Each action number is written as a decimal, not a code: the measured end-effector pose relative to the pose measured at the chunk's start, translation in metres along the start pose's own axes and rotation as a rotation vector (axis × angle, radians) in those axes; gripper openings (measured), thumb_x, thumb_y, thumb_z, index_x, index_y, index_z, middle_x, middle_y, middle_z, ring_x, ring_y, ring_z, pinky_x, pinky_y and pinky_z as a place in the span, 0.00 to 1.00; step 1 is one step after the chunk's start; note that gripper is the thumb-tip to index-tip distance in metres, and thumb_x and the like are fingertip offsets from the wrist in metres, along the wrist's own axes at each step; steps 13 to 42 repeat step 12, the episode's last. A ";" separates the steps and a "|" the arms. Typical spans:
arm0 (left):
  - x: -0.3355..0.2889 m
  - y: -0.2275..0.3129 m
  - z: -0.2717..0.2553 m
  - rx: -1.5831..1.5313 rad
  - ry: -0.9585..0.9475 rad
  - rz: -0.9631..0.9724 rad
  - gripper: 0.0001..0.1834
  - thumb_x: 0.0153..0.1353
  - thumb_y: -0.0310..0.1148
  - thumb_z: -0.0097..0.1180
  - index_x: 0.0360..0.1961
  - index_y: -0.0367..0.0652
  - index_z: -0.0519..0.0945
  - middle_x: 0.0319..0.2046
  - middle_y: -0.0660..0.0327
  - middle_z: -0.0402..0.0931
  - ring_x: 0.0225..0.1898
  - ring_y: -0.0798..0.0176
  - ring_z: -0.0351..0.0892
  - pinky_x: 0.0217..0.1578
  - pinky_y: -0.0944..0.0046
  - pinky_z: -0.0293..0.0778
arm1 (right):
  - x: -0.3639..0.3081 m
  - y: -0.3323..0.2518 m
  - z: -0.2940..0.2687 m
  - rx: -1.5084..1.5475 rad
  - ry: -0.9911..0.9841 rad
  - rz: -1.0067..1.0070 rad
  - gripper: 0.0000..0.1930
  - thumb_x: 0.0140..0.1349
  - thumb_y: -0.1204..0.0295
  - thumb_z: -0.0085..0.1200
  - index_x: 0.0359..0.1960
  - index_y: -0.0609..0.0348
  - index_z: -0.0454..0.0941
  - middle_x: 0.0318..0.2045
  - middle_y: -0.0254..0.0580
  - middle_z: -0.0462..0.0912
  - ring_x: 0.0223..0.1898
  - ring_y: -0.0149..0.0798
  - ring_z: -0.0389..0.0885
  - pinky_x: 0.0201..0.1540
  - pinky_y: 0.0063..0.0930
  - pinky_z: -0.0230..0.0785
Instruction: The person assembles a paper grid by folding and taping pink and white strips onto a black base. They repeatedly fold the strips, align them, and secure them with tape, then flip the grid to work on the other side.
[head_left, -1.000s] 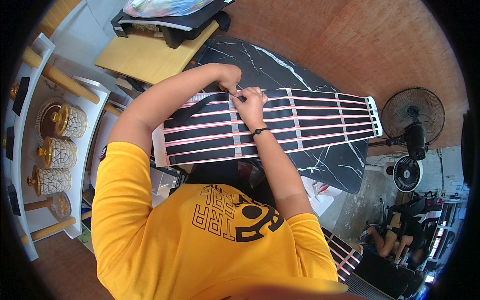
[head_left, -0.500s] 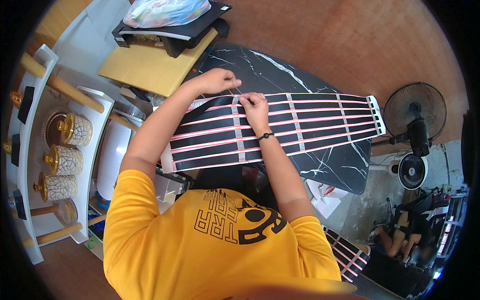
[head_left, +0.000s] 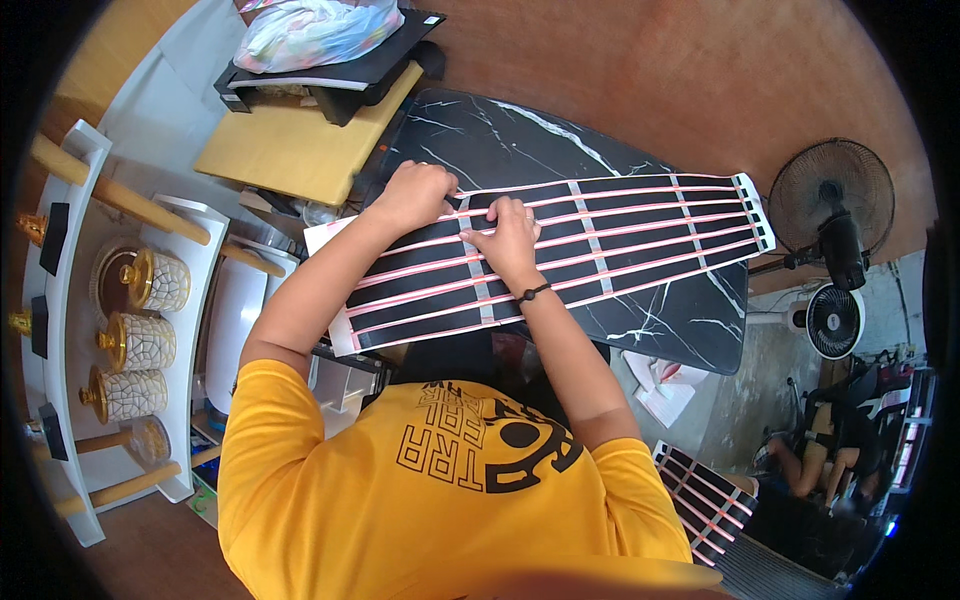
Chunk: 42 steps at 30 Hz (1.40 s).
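A long black panel (head_left: 535,257) lies across the table, with pink-and-white strips running lengthwise, grey cross bands and white end pieces. At its far left edge, my left hand (head_left: 420,195) is closed, fingertips pinched near the outermost strip; what they hold is hidden. My right hand (head_left: 510,238) rests on the panel beside the left grey cross band (head_left: 474,270), just right of my left hand. Its thumb is spread away from the bent fingers, and nothing shows between them. A dark bracelet (head_left: 533,292) circles my right wrist.
The black marbled tabletop (head_left: 655,325) extends behind and right of the panel. A fan (head_left: 830,205) stands right, with a smaller fan (head_left: 834,320) below. Shelves with gold-lidded jars (head_left: 148,340) rise left. A second striped panel (head_left: 705,495) and a seated person (head_left: 830,450) are lower right.
My left hand has come down from above the panel's far edge to its surface. My right hand has opened from a pinch and moved slightly nearer. A loose black flap no longer shows.
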<state>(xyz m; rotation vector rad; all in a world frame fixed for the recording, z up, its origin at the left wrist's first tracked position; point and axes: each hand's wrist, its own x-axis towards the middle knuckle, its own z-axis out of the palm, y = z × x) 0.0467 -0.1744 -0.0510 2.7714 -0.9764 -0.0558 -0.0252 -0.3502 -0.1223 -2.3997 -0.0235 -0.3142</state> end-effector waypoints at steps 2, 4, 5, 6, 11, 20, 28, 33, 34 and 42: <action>0.009 -0.002 0.003 0.147 0.103 0.098 0.07 0.48 0.33 0.65 0.29 0.43 0.85 0.32 0.54 0.83 0.40 0.52 0.83 0.45 0.53 0.70 | 0.001 0.003 0.002 -0.014 -0.019 0.026 0.26 0.42 0.61 0.76 0.36 0.50 0.70 0.38 0.38 0.73 0.48 0.48 0.72 0.51 0.49 0.59; 0.021 -0.004 0.009 0.333 0.254 0.215 0.03 0.47 0.30 0.61 0.24 0.45 0.84 0.29 0.55 0.82 0.37 0.54 0.82 0.45 0.55 0.68 | 0.000 0.006 0.005 -0.012 -0.014 0.017 0.25 0.42 0.60 0.75 0.36 0.50 0.70 0.38 0.38 0.74 0.48 0.47 0.72 0.51 0.49 0.59; 0.029 -0.006 0.010 0.314 0.244 0.230 0.03 0.47 0.28 0.58 0.22 0.46 0.84 0.27 0.56 0.82 0.36 0.55 0.82 0.45 0.55 0.67 | 0.002 0.007 0.006 -0.029 -0.003 0.021 0.26 0.42 0.58 0.75 0.35 0.50 0.69 0.37 0.38 0.74 0.47 0.48 0.73 0.49 0.48 0.58; 0.036 -0.009 0.010 0.307 0.210 0.214 0.04 0.47 0.27 0.58 0.22 0.46 0.84 0.27 0.56 0.82 0.36 0.55 0.82 0.45 0.55 0.67 | 0.003 0.008 0.006 -0.028 0.002 0.018 0.26 0.43 0.58 0.75 0.35 0.50 0.69 0.37 0.38 0.74 0.47 0.48 0.73 0.49 0.48 0.58; 0.069 -0.014 0.015 0.326 0.183 0.207 0.03 0.45 0.27 0.59 0.21 0.48 0.84 0.25 0.58 0.82 0.36 0.55 0.82 0.47 0.56 0.66 | 0.006 0.010 0.006 -0.044 0.008 0.048 0.25 0.46 0.56 0.73 0.35 0.51 0.69 0.38 0.39 0.74 0.48 0.48 0.72 0.49 0.48 0.57; 0.074 -0.014 0.017 0.345 0.191 0.210 0.03 0.45 0.28 0.59 0.21 0.48 0.84 0.25 0.58 0.82 0.36 0.55 0.82 0.47 0.56 0.65 | 0.005 0.010 0.006 -0.045 0.007 0.050 0.25 0.46 0.56 0.73 0.35 0.51 0.69 0.38 0.39 0.74 0.48 0.48 0.72 0.49 0.48 0.57; 0.074 -0.014 0.017 0.345 0.191 0.210 0.03 0.45 0.28 0.59 0.21 0.48 0.84 0.25 0.58 0.82 0.36 0.55 0.82 0.47 0.56 0.65 | 0.005 0.010 0.006 -0.045 0.007 0.050 0.25 0.46 0.56 0.73 0.35 0.51 0.69 0.38 0.39 0.74 0.48 0.48 0.72 0.49 0.48 0.57; 0.074 -0.014 0.017 0.345 0.191 0.210 0.03 0.45 0.28 0.59 0.21 0.48 0.84 0.25 0.58 0.82 0.36 0.55 0.82 0.47 0.56 0.65 | 0.005 0.010 0.006 -0.045 0.007 0.050 0.25 0.46 0.56 0.73 0.35 0.51 0.69 0.38 0.39 0.74 0.48 0.48 0.72 0.49 0.48 0.57; 0.074 -0.014 0.017 0.345 0.191 0.210 0.03 0.45 0.28 0.59 0.21 0.48 0.84 0.25 0.58 0.82 0.36 0.55 0.82 0.47 0.56 0.65 | 0.005 0.010 0.006 -0.045 0.007 0.050 0.25 0.46 0.56 0.73 0.35 0.51 0.69 0.38 0.39 0.74 0.48 0.48 0.72 0.49 0.48 0.57; 0.074 -0.014 0.017 0.345 0.191 0.210 0.03 0.45 0.28 0.59 0.21 0.48 0.84 0.25 0.58 0.82 0.36 0.55 0.82 0.47 0.56 0.65 | 0.005 0.010 0.006 -0.045 0.007 0.050 0.25 0.46 0.56 0.73 0.35 0.51 0.69 0.38 0.39 0.74 0.48 0.48 0.72 0.49 0.48 0.57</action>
